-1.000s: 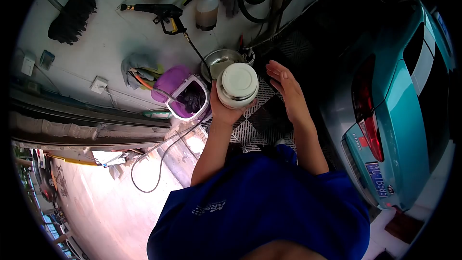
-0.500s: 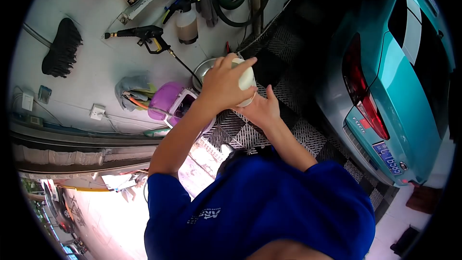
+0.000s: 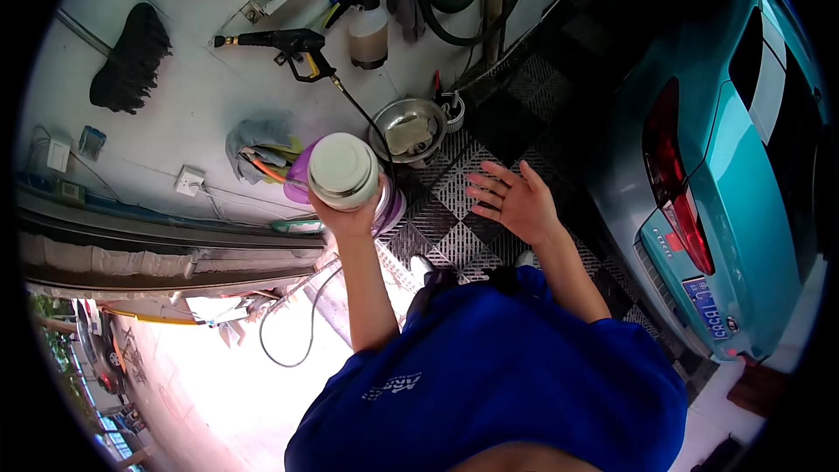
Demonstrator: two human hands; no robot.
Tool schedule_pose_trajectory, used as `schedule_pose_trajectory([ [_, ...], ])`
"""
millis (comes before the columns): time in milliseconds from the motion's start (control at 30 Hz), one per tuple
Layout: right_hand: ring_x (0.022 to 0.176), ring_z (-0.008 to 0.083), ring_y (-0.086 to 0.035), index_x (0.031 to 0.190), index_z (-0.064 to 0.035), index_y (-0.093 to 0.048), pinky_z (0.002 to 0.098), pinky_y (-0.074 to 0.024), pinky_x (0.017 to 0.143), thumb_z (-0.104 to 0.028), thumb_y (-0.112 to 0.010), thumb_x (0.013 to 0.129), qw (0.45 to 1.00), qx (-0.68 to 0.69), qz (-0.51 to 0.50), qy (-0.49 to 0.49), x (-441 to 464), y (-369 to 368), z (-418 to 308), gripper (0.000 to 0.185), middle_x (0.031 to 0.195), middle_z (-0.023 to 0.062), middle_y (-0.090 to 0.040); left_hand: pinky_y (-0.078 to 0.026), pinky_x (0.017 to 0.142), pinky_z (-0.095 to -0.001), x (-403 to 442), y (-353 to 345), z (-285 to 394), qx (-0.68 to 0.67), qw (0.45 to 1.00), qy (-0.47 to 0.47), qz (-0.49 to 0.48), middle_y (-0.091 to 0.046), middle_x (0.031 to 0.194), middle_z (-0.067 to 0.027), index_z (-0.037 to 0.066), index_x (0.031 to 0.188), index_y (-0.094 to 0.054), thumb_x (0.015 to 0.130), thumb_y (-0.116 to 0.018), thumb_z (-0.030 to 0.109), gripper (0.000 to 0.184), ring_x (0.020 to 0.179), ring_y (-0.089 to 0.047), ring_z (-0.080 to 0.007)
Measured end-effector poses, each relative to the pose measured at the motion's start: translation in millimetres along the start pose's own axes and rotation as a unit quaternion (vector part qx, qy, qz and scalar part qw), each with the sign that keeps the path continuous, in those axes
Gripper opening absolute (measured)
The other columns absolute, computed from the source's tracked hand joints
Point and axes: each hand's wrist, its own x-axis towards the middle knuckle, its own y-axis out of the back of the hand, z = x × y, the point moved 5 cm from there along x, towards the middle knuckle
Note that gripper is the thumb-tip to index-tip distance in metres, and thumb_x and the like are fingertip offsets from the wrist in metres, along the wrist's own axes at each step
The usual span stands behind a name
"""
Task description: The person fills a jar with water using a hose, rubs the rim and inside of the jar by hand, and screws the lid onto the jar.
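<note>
A thermos flask (image 3: pixel 343 168) with a round pale lid and a shiny metal band below it is held up by my left hand (image 3: pixel 354 217). The lid faces the camera and hides most of the flask's body. My fingers wrap round its side. To the right, apart from the flask, my right hand (image 3: pixel 517 201) is raised with its fingers spread and nothing in it. Behind the flask, a purple bucket (image 3: pixel 301 177) is partly covered. A metal basin (image 3: pixel 384 118) with a pale block-like item in it stands just beyond both hands.
A teal car (image 3: pixel 725 201) fills the right side. On the wall hang a pressure washer gun (image 3: pixel 297 42), a pump sprayer (image 3: pixel 368 35), a dark green hose (image 3: pixel 468 0) and a dark shaggy brush head (image 3: pixel 133 61). Black and grey grid tiles (image 3: pixel 459 236) cover the floor.
Both hands were on the flask; my right hand has let go and moved right. My left hand has carried the flask left, uncovering the basin, and the lid now faces up.
</note>
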Motion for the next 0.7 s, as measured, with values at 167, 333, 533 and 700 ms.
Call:
schedule_pose_trajectory([
  [167, 0.125, 0.0353, -0.049, 0.143, -0.0077, -0.037, 0.0565, -0.0394, 0.102, -0.057, -0.036, 0.097, 0.998, 0.006, -0.055, -0.005, 22.7, -39.7, 6.6, 0.068, 0.139, 0.0189, -0.047, -0.043, 0.103, -0.0503, 5.4, -170.4, 51.4, 0.405, 0.886, -0.031, -0.223, -0.048, 0.133, -0.0210, 0.006, 0.144, -0.038, 0.071, -0.077, 0.036, 0.088, 0.119, -0.052, -0.0389],
  [333, 0.134, 0.0333, -0.041, 0.146, -0.0157, -0.031, 0.0546, -0.0356, 0.107, -0.065, -0.037, 0.092, 0.982, 0.137, -0.126, -0.011, 29.7, -73.9, 39.7, 0.073, 0.145, 0.0150, -0.040, -0.042, 0.095, -0.0488, -49.7, -202.4, -66.6, 0.801, 0.313, -0.133, -0.493, -0.052, 0.128, -0.0163, 0.020, 0.128, -0.059, 0.060, -0.082, 0.036, 0.073, 0.120, -0.048, -0.0362],
  [533, 0.118, 0.0284, -0.055, 0.134, -0.0174, -0.046, 0.0469, -0.0466, 0.099, -0.043, -0.031, 0.102, 0.892, 0.175, -0.085, 0.409, 14.8, -39.6, 12.6, 0.044, 0.131, 0.0116, -0.054, -0.030, 0.105, -0.0557, -65.0, -164.6, -123.9, 0.769, 0.294, -0.115, -0.555, -0.042, 0.140, -0.0202, 0.021, 0.132, -0.055, 0.063, -0.082, 0.042, 0.077, 0.133, -0.035, -0.0373],
  [700, 0.107, 0.0214, -0.060, 0.114, -0.0014, -0.061, 0.0360, -0.0496, 0.093, -0.018, -0.053, 0.097, 0.913, -0.208, 0.094, 0.337, -3.1, -81.5, -74.8, 0.026, 0.119, 0.0135, -0.060, -0.033, 0.108, -0.0549, -52.8, -168.7, -72.9, 0.697, 0.612, -0.161, -0.338, -0.024, 0.154, -0.0154, 0.013, 0.148, -0.028, 0.064, -0.086, 0.038, 0.105, 0.141, -0.025, -0.0387],
])
